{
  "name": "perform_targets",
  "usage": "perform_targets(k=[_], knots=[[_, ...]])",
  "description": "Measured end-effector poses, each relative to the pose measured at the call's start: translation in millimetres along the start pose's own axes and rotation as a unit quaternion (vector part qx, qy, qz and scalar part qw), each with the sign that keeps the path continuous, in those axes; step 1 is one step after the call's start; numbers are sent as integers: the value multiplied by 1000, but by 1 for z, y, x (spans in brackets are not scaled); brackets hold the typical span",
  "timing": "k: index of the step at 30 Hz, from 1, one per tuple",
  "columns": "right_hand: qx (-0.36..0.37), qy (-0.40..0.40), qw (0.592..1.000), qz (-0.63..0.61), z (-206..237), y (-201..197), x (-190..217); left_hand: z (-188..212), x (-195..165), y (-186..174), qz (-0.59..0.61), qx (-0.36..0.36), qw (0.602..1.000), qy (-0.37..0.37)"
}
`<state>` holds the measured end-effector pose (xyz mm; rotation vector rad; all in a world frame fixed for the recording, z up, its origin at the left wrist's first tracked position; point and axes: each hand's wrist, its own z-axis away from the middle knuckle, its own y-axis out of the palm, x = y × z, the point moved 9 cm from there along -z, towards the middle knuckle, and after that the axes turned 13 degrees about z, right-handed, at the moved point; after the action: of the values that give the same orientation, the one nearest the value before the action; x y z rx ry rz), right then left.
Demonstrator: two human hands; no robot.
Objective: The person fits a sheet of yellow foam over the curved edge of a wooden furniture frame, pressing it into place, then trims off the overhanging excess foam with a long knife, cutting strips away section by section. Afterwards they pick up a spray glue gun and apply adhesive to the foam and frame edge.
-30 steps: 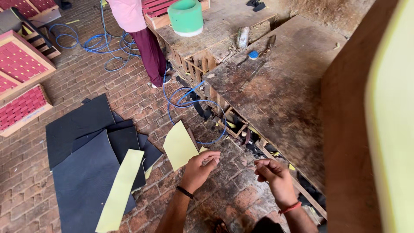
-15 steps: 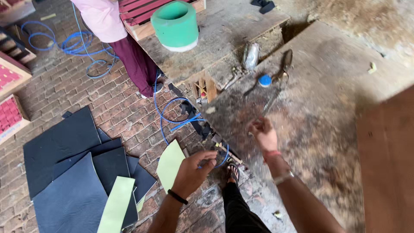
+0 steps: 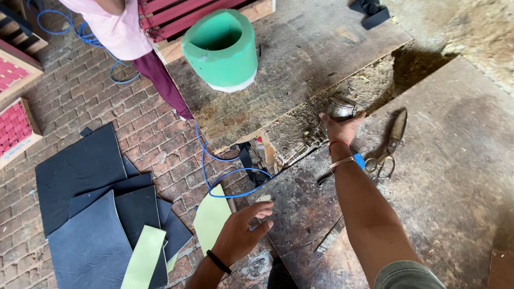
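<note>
My right hand (image 3: pixel 341 129) reaches far over a worn wooden workbench (image 3: pixel 450 176) and closes on a small shiny metal cup (image 3: pixel 341 108) that stands in a dusty gap between two boards. My left hand (image 3: pixel 243 233) hovers with fingers spread at the bench's near edge, holding nothing, just above a pale green foam sheet (image 3: pixel 211 219) that leans against the bench. Large metal shears (image 3: pixel 390 145) lie on the bench right of my right wrist, next to a small blue object (image 3: pixel 359 160).
A green foam cylinder (image 3: pixel 222 49) stands on the far board. Another person in a pink top (image 3: pixel 120 32) stands at the back left. Dark foam sheets (image 3: pixel 88 214) lie on the brick floor. A blue hose (image 3: pixel 225 174) loops under the bench. Red-slatted frames (image 3: pixel 19 120) sit left.
My right hand has stretched farther across the bench and taken hold of the metal cup. My left hand has dropped lower near the bench edge. The view has moved closer in.
</note>
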<state>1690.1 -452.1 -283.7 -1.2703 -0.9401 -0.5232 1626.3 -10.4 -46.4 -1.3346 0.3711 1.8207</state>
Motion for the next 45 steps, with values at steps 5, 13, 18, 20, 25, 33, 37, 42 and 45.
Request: perform_targets(k=[5,13,18,20,25,33,37,42,45], knots=[[0,-2,999,-38,3,-4,8,-25,11,2,-3,15,999,-48],[-10,-77,994,-73,41,-54,55,-34,27,-1,-40,66,994,-75],[-32,-286,951,-117,51,-109,134,-57,34,-9,-29,42,998,-24],[-3,-326,933,-152,61,-125,163,-65,22,-10,-49,-1,997,63],[5,-333,926,-177,148,-166,202,-72,21,-9,-62,-63,994,71],[172,-193,889,-378,328,-254,177,37,79,69,1,125,991,-53],[110,-209,898,-370,401,-333,133,120,92,104,33,122,992,-19],[32,-222,892,-392,549,-418,63,221,95,146,-17,178,978,108],[4,-149,932,-330,659,-440,21,301,96,182,-11,220,955,197]])
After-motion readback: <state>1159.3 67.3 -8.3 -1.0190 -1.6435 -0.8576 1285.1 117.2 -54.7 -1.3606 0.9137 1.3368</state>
